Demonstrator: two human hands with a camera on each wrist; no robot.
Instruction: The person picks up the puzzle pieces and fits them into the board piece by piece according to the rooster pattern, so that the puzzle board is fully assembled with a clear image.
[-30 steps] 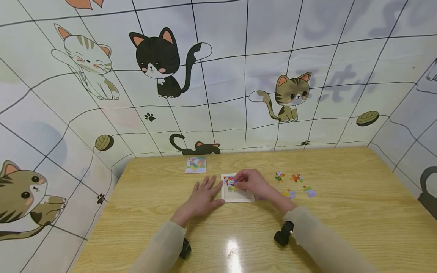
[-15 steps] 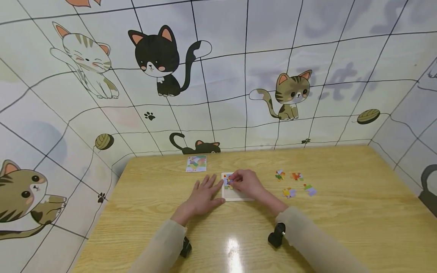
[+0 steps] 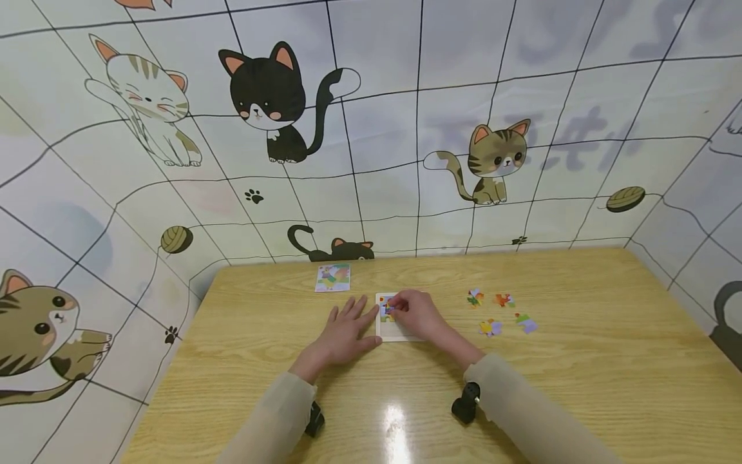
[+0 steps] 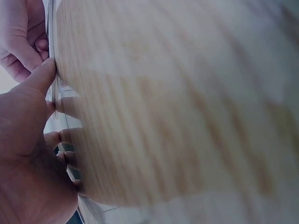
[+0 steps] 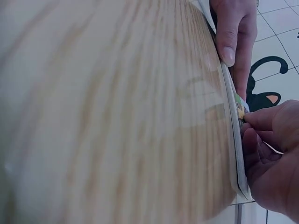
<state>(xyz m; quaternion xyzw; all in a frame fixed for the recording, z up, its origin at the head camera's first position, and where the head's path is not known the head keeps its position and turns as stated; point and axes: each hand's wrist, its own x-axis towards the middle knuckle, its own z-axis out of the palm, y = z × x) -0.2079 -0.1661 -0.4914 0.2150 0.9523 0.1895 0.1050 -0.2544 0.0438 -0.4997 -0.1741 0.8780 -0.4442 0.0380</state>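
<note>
A shallow white puzzle tray (image 3: 400, 336) lies on the table, with joined colourful pieces (image 3: 385, 314) in its upper left part. My left hand (image 3: 343, 335) rests flat at the tray's left side, fingers spread, with thumb and index finger touching its edge. Over the tray, my right hand (image 3: 418, 314) bends its thumb and index finger together on a jigsaw piece at the upper left; the fingers mostly hide that piece. In the right wrist view, the fingertips of this hand (image 5: 275, 149) sit right at a yellow and green patch of puzzle (image 5: 241, 108).
Several loose jigsaw pieces (image 3: 490, 328) lie on the wooden table (image 3: 580, 361) to the right of the tray. A square picture card (image 3: 333, 278) lies at the back left, near the cat-patterned wall (image 3: 388, 154).
My right hand has shifted slightly left over the tray, its fingertips now nearer the tray's upper left. The left hand has stayed in place.
</note>
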